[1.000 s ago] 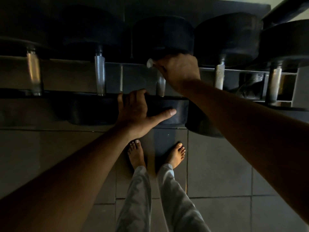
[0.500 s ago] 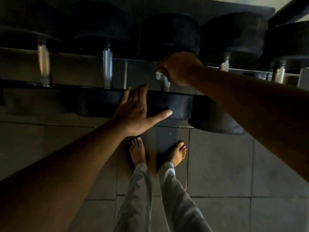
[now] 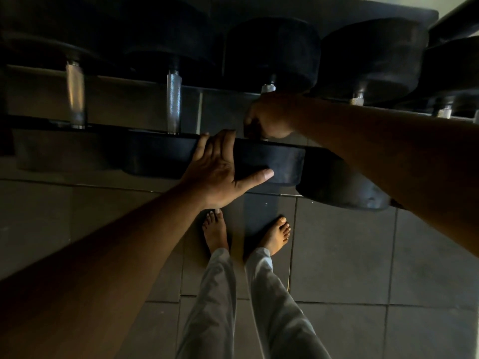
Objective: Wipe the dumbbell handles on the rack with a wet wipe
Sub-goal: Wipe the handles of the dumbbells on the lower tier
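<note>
Black dumbbells with silver knurled handles lie side by side on a dark rack (image 3: 108, 125). My right hand (image 3: 269, 117) is curled round the middle dumbbell's handle (image 3: 268, 88), near its front end; only the handle's top shows above my fist. The wet wipe is hidden inside that hand. My left hand (image 3: 220, 169) rests flat, fingers straight and thumb spread, on the near black head (image 3: 274, 161) of the same dumbbell. Two bare handles (image 3: 173, 102) (image 3: 75, 95) stand to the left.
More dumbbells (image 3: 368, 60) continue to the right, one near head (image 3: 339, 187) jutting out under my right forearm. My bare feet (image 3: 215, 229) stand on grey floor tiles just below the rack. The light is dim.
My right hand has slid down the handle from its far end toward the near head; the white wipe that showed by the fist is now hidden. My left hand stayed put.
</note>
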`<state>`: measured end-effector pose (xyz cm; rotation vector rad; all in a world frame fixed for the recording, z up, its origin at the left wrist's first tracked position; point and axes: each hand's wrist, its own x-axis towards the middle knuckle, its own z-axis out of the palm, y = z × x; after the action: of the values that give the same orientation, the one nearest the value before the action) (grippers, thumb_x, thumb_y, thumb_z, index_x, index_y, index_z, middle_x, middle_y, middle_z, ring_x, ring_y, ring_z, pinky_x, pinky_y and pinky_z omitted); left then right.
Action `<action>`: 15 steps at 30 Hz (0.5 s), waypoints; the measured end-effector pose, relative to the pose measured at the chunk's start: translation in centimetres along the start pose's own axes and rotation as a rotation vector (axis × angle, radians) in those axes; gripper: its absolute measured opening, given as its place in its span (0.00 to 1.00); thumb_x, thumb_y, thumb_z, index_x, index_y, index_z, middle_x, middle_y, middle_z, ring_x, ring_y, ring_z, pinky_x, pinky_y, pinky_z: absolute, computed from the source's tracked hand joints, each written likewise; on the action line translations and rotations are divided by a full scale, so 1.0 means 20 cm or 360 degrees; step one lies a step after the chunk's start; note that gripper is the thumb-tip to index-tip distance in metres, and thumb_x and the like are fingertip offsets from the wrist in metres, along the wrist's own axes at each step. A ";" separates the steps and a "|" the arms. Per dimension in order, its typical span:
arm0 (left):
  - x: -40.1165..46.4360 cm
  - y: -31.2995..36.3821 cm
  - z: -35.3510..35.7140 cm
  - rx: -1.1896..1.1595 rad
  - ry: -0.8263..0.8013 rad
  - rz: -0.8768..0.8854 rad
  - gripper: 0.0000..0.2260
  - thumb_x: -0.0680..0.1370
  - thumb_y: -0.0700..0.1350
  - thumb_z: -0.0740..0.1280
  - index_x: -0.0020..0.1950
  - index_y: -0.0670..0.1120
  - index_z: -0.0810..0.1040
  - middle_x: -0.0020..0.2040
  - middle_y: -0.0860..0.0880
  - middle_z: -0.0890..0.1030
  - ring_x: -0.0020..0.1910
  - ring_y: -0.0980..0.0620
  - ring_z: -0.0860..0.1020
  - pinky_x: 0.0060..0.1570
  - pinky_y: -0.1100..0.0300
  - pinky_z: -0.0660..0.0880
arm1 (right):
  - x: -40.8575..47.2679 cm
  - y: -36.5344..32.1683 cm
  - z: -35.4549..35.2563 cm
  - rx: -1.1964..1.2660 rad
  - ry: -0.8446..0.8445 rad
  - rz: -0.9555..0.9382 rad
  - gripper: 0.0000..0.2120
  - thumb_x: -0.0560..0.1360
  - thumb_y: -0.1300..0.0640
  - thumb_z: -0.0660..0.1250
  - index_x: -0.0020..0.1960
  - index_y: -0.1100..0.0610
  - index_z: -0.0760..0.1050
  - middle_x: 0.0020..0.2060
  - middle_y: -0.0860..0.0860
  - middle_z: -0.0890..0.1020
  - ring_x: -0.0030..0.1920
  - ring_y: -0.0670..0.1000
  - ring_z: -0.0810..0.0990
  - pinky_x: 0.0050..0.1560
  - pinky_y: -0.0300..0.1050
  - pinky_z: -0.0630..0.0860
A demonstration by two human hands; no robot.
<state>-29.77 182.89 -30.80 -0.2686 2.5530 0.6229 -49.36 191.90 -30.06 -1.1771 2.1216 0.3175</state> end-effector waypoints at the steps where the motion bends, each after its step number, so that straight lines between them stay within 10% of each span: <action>1: 0.00 0.00 0.00 0.0000 0.0009 -0.0002 0.58 0.70 0.85 0.42 0.86 0.44 0.46 0.86 0.43 0.55 0.86 0.48 0.50 0.83 0.48 0.36 | 0.00 0.00 -0.01 0.0046 -0.0024 0.0002 0.12 0.80 0.56 0.66 0.63 0.51 0.80 0.58 0.53 0.82 0.56 0.56 0.80 0.54 0.50 0.79; 10: -0.01 0.01 -0.02 -0.0098 0.0070 -0.0007 0.56 0.71 0.85 0.46 0.85 0.45 0.50 0.85 0.43 0.58 0.86 0.47 0.52 0.84 0.50 0.38 | -0.14 0.11 -0.06 0.0617 -0.0083 0.0009 0.14 0.81 0.47 0.68 0.65 0.49 0.82 0.62 0.48 0.82 0.66 0.51 0.78 0.59 0.39 0.69; 15: -0.03 0.05 -0.09 -0.0233 0.0049 -0.0131 0.52 0.70 0.83 0.61 0.82 0.48 0.60 0.80 0.45 0.66 0.79 0.42 0.61 0.76 0.46 0.63 | -0.31 0.23 0.03 0.1490 0.0163 0.0337 0.16 0.77 0.46 0.74 0.63 0.48 0.83 0.58 0.45 0.84 0.54 0.43 0.81 0.50 0.34 0.75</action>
<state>-30.34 183.04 -28.73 -0.4345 2.5148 0.7806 -50.62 198.82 -26.82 -0.4211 2.0739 -0.6091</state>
